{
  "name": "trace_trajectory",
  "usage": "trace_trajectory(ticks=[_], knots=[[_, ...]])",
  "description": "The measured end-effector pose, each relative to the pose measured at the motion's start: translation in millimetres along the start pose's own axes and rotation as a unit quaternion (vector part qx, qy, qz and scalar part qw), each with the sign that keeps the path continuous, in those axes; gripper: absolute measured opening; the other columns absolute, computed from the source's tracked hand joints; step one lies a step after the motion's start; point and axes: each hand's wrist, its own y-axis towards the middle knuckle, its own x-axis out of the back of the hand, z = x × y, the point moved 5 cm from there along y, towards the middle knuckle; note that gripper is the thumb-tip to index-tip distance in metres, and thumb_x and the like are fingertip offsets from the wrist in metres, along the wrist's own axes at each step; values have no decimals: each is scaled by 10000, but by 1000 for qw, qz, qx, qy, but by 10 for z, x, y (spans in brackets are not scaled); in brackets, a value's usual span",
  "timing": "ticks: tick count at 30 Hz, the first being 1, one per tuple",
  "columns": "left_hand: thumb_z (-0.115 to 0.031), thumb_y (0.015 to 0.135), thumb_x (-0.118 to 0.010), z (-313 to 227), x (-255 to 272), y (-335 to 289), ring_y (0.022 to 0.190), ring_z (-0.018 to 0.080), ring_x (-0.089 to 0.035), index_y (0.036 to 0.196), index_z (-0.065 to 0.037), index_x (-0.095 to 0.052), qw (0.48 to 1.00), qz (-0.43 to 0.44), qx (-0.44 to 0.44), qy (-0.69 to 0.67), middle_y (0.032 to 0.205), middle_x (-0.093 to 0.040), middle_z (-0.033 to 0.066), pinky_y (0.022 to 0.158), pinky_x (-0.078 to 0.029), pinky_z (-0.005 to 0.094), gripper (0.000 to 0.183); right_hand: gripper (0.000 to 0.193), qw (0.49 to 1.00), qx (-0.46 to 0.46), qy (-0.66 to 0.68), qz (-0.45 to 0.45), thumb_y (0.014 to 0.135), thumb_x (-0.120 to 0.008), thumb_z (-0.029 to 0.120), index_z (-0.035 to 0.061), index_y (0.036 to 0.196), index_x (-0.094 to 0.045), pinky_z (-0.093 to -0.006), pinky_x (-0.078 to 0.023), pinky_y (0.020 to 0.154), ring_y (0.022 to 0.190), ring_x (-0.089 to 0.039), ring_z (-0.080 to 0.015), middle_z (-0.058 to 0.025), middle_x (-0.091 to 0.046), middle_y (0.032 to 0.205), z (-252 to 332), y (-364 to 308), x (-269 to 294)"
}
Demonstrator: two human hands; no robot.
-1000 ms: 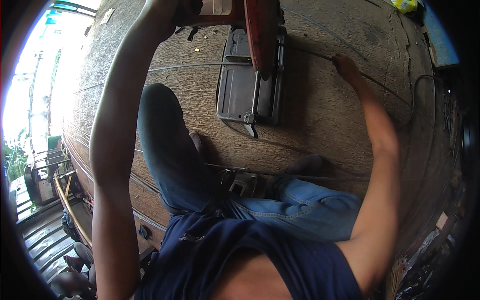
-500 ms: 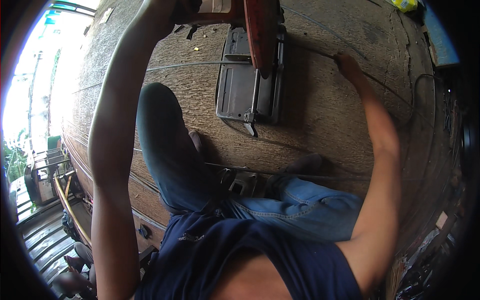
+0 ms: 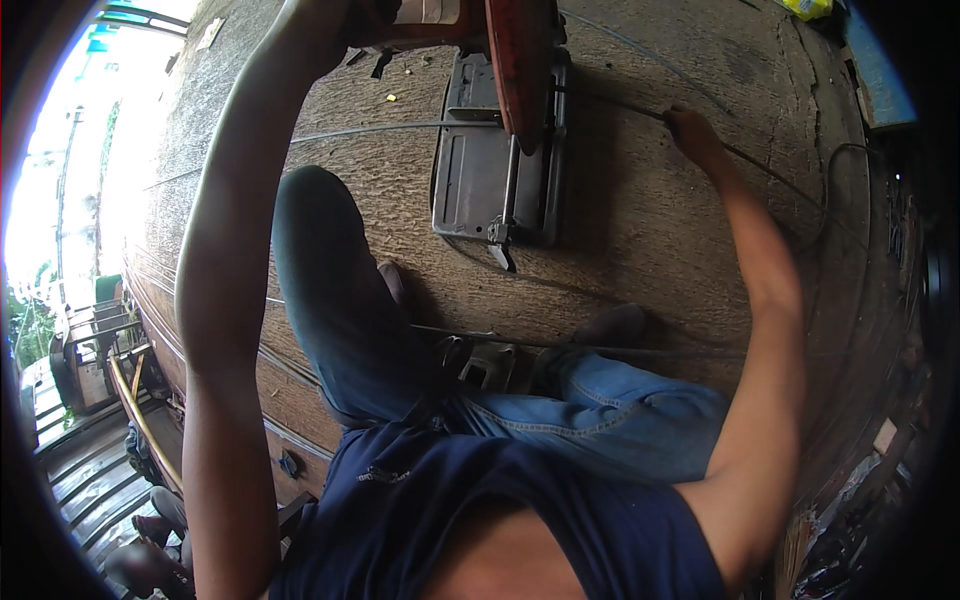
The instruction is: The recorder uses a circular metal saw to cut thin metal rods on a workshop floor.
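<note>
A cut-off saw with a red blade guard (image 3: 508, 75) stands in front of me on a dark metal base (image 3: 470, 190). At the top edge of the view, my left hand (image 3: 372, 14) is closed on the saw's handle; its fingers are partly cut off there. A thin metal rod (image 3: 765, 160) passes through my closed right hand (image 3: 692, 130), to the right of the base. The rod runs left toward the saw. Under the guard, the blade and any cutting point are hidden. A clamp with a screw and crank (image 3: 503, 245) sits at the base's near end.
Another long rod (image 3: 600, 350) lies across by my feet. More thin rods (image 3: 160, 310) run along the left side. A blue object (image 3: 880, 70) and a yellow bag (image 3: 810, 8) are at the far right. A person (image 3: 150, 550) shows at the lower left.
My right hand has shifted very slightly left along with the rod. The saw and my left hand look nearly the same.
</note>
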Motion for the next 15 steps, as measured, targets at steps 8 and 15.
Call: trace_trajectory(ticks=[8, 15], knots=[[-373, 661, -793, 22, 88, 112, 912, 210, -646, 1097, -127, -640, 988, 0, -142, 65, 1020, -666, 48, 780, -493, 301, 523, 158, 999, -49, -12, -1, 862, -530, 100, 28, 945, -644, -478, -493, 769, 900, -621, -380, -194, -631, 950, -302, 0, 201], [-465, 640, -813, 4, 264, 335, 918, 232, -647, 1086, -138, -641, 968, 22, -200, 148, 1039, -667, 55, 784, -492, 353, 579, 212, 996, -86, -28, 27, 896, -481, 150, 61, 975, -656, -482, -497, 781, 899, -628, -368, -201, -646, 970, -345, 48, 64]])
